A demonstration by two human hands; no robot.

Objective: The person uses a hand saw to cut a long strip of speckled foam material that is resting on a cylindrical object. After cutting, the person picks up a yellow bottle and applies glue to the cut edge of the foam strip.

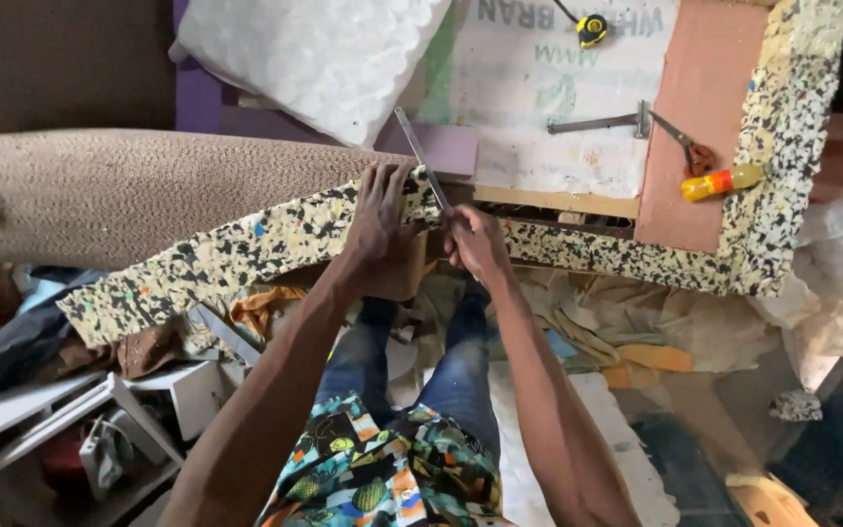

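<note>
Left hand [382,229], fingers spread flat, pins the speckled multicoloured rebonded-foam strip [246,256] at the tabletop's near edge, steadying it while right hand [475,244], fingers clamped, drives a thin metal blade [420,154] through it.

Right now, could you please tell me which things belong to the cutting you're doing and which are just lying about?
In use:
- speckled foam strip, pressed by the left hand
- long blade, gripped in the right hand

Lying about:
- tape measure
- scissors
- yellow bottle
- white cushion
</note>
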